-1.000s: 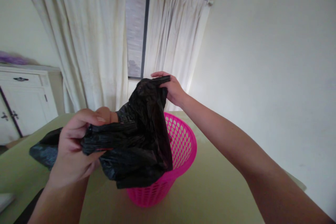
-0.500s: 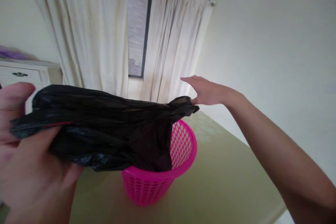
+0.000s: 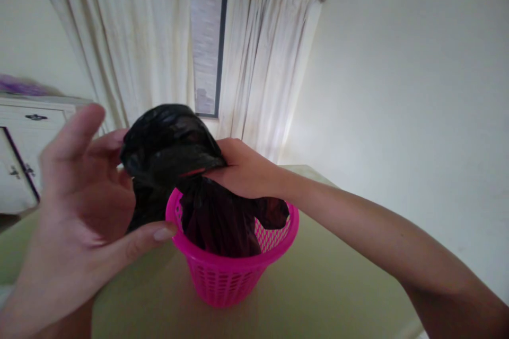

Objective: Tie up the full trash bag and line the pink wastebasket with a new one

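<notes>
Black bag [image 3: 175, 143], stretched wide between both hands half a second ago, is now bunched over the pink basket [image 3: 234, 270], its lower part hanging inside, so it has begun going in. Green table [image 3: 338, 286] bears the basket. At 9 o'clock the left hand [image 3: 79, 206] is spread, loosely touching the bag. Right hand [image 3: 242, 169], at 12 o'clock above the rim, clenches the bag.

Bag [image 3: 207, 212] in basket [image 3: 234, 275] on table [image 3: 318, 286] — cabinet [image 3: 19, 153] far left.
</notes>
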Demonstrator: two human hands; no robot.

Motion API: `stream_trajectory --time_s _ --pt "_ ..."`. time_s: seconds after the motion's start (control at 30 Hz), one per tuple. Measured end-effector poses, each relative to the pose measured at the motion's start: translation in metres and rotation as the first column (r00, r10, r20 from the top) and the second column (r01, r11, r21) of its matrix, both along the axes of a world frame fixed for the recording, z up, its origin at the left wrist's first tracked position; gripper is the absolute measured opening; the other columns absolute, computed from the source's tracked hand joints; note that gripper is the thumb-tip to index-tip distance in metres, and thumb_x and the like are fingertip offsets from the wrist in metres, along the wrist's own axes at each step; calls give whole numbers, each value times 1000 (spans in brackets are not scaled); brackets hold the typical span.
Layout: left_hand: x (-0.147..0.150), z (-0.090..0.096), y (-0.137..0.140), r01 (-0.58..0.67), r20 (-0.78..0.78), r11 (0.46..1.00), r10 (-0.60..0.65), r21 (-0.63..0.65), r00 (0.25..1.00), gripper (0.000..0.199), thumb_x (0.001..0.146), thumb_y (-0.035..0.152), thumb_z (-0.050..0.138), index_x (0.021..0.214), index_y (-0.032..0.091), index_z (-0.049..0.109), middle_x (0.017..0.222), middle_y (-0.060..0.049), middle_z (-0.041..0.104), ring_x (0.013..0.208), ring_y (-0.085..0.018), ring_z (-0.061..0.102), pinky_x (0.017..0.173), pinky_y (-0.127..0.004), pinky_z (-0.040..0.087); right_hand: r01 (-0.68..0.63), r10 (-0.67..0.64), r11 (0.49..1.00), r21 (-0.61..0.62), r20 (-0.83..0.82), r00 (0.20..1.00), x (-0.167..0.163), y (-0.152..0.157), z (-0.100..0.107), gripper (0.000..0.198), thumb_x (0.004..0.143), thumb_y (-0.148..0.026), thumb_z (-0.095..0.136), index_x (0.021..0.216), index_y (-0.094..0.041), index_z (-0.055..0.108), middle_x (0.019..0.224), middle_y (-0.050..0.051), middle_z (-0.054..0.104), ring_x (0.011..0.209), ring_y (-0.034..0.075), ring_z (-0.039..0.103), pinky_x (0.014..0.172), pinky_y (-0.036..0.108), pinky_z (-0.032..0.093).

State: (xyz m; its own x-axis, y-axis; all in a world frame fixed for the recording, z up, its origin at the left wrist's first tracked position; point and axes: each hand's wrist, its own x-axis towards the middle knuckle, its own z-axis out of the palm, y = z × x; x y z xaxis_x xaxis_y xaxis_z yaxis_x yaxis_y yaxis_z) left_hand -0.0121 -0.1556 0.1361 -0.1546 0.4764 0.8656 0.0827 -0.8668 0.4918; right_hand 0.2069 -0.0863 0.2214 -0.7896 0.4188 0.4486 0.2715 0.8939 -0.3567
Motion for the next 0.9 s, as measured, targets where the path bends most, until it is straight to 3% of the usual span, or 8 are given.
stream_trajectory --time_s 0.1,0.2,0.27,0.4,0.57,0.67,0.77,0.9 --pt "4 -5 12 24 -199 994 -46 -110 979 134 58 62 107 173 50 40 178 1 47 164 -45 43 136 -62 41 29 -38 997 65 142 989 -6 -13 2 18 102 -15 62 111 -14 77 102 6 82 102 26 77 88 33 56" --pt "23 -11 19 -41 -263 991 7 -124 965 71 91 74 78 155 44 68 180 3 46 167 -39 41 141 -57 32 -63 -13 981 186 380 925 -12 -21 3 24 107 -20 63 127 -11 74 124 15 81 113 28 75 100 40 58" --pt "35 -9 22 26 -30 987 -31 -156 999 44 104 72 61 114 37 86 168 2 62 156 -32 57 134 -50 46 -53 -53 968 243 408 912 -4 -13 1 46 105 -41 75 140 -12 69 139 18 75 127 33 69 113 49 55" --pt "40 6 22 333 484 912 -185 -241 855 54 87 74 84 77 26 62 82 2 79 85 -20 78 87 -36 71 231 -331 940 250 517 789 36 21 -9 112 76 -51 102 166 -14 48 161 25 57 146 44 59 123 59 48" --pt "29 9 25 362 434 910 -249 -200 866 56 88 69 87 78 23 56 52 12 35 39 -7 23 41 -20 41 544 -592 778 314 654 471 77 50 -3 65 91 -6 69 155 -17 65 135 24 76 123 45 76 100 57 62" --pt "21 1 26 25 169 955 27 -295 985 46 102 63 74 82 23 64 56 8 42 45 -10 37 44 -26 34 589 -600 789 174 420 680 95 51 36 54 87 -7 71 140 -17 76 117 18 82 111 38 79 101 55 63" --pt "16 -2 26 -416 -246 885 365 -208 898 40 100 64 73 95 25 74 74 2 64 67 -18 61 65 -33 48 347 -354 920 -184 -9 935 116 42 79 56 93 -26 76 149 -21 67 126 13 81 111 29 80 102 48 65" --pt "19 -2 26 -488 -375 870 430 -71 821 42 92 63 82 115 28 77 116 -4 73 96 -26 71 96 -41 56 149 -222 948 -283 -246 943 143 39 91 76 97 -50 77 165 -28 51 170 12 56 144 31 65 119 50 55"
